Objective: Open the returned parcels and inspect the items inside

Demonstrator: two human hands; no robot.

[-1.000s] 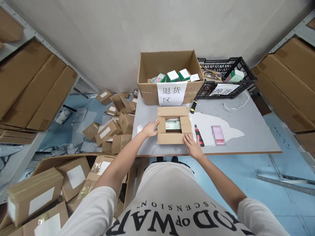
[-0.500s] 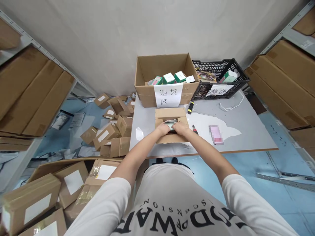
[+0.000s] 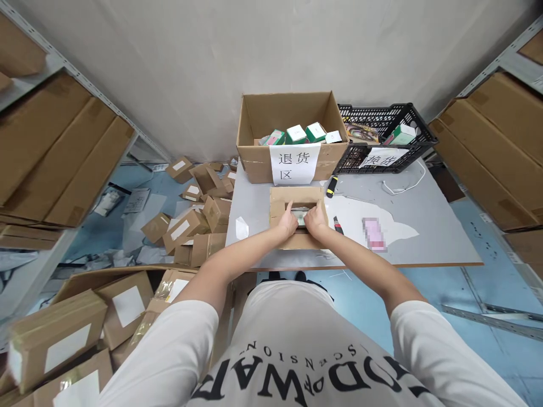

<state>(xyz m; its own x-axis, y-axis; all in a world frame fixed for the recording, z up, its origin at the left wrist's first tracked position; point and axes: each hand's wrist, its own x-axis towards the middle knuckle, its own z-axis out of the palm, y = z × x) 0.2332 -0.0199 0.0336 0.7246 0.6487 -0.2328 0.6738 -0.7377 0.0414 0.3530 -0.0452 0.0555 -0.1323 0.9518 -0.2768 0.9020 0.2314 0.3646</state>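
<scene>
cardboard box [image 3: 297,198] open; both hands' fingers [image 3: 289,212] inside on pale packet [image 3: 301,217].

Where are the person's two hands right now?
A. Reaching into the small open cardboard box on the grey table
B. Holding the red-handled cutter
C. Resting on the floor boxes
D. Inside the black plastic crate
A: the left hand and right hand meet inside the small open cardboard box on the grey table.

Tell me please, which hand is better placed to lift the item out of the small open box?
Probably the right hand: its fingers already lie on the pale item inside the small open box. The left hand rests more on the flap.
</scene>
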